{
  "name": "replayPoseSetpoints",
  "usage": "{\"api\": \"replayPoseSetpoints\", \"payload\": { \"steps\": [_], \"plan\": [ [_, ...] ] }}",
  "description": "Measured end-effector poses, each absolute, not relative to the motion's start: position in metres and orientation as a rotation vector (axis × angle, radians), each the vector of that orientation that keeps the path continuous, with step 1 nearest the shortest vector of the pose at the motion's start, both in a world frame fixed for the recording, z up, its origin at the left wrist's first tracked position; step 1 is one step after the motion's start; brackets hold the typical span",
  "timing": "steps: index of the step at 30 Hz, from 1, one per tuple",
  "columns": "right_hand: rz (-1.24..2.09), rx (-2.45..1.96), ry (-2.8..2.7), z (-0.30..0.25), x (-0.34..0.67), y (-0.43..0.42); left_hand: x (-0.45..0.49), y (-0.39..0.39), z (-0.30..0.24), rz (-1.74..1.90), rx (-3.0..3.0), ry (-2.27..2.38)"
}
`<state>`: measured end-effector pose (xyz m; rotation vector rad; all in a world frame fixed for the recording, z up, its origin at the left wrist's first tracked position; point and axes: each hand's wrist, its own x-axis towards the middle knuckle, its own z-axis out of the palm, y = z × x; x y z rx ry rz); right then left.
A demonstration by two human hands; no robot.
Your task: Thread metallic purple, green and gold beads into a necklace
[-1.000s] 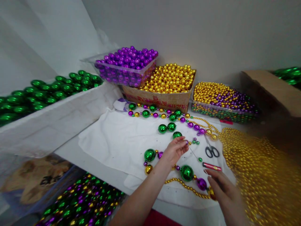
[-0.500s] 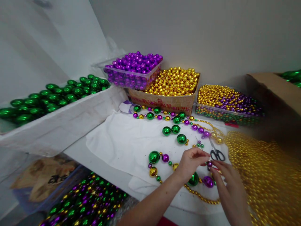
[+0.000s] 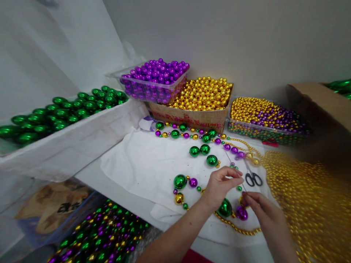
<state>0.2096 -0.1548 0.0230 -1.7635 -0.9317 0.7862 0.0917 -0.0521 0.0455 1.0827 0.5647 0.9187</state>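
Observation:
My left hand (image 3: 221, 184) hovers over a white cloth (image 3: 153, 166), its fingertips pinched on a thin stringing needle or wire near small beads. My right hand (image 3: 264, 215) sits just right of it, fingertips pinching the same thin strand close to a purple bead (image 3: 241, 213). A half-strung necklace with a big green bead (image 3: 225, 208), purple and gold beads and a gold chain (image 3: 238, 230) lies under both hands. A second bead string (image 3: 192, 134) lies across the cloth's far edge. Three loose green beads (image 3: 204, 153) rest in between.
Black-handled scissors (image 3: 252, 178) lie right of my hands. At the back stand a tub of purple beads (image 3: 155, 78), a cardboard box of gold beads (image 3: 201, 95) and a tray of mixed small beads (image 3: 264, 118). Green beads (image 3: 63, 111) fill a white box left; gold strands (image 3: 307, 204) heap right.
The view shifted right. My left hand moved right from the green beads toward my right hand, and both closed on the thin strand above the necklace.

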Motion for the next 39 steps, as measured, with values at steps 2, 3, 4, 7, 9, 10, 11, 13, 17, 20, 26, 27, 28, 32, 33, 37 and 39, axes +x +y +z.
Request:
{"api": "replayPoseSetpoints", "payload": {
  "steps": [2,3,4,7,9,10,11,13,17,20,26,27,28,32,33,37,39],
  "plan": [
    [0.818,-1.717,-0.825,0.021,0.210,-0.158,0.089,-0.046,0.043,0.853,1.110,0.556],
    [0.818,-1.692,-0.762,0.022,0.209,-0.159,0.087,-0.041,0.041,0.806,1.160,0.558],
    [0.812,-1.668,-0.684,0.024,0.209,-0.161,0.085,-0.035,0.038,0.763,1.255,0.577],
    [0.802,-1.585,-0.438,0.040,0.206,-0.165,0.079,-0.012,0.022,0.708,1.799,0.799],
    [0.804,-1.553,-0.353,0.053,0.204,-0.167,0.077,0.003,0.008,0.663,2.205,0.995],
    [0.816,-1.542,-0.345,0.058,0.204,-0.167,0.076,0.009,0.001,0.613,2.362,1.057],
    [0.833,-1.529,-0.347,0.060,0.204,-0.168,0.076,0.015,-0.006,0.556,2.471,1.095],
    [0.874,-1.500,-0.367,0.059,0.204,-0.169,0.076,0.024,-0.015,0.467,2.555,1.132],
    [0.880,-1.521,-0.413,0.046,0.205,-0.175,0.071,0.032,-0.019,0.588,2.267,1.155],
    [0.871,-1.585,-0.446,0.041,0.205,-0.177,0.064,0.028,-0.013,0.728,1.614,1.064],
    [0.908,-1.704,-0.693,0.040,0.199,-0.172,0.053,0.013,-0.004,0.680,0.519,0.632],
    [0.907,-1.732,-0.746,0.041,0.198,-0.172,0.052,0.012,-0.003,0.667,0.452,0.617],
    [0.905,-1.762,-0.790,0.041,0.197,-0.172,0.052,0.012,-0.002,0.657,0.404,0.612],
    [0.932,-1.821,-0.857,0.042,0.194,-0.177,0.052,0.014,0.001,0.672,0.311,0.611],
    [0.940,-1.817,-0.867,0.042,0.193,-0.178,0.053,0.014,0.002,0.681,0.303,0.607],
    [0.966,-1.783,-0.864,0.043,0.196,-0.183,0.050,0.014,0.004,0.707,0.280,0.592],
    [0.976,-1.748,-0.792,0.045,0.199,-0.184,0.047,0.015,0.007,0.728,0.266,0.597]
  ]
}}
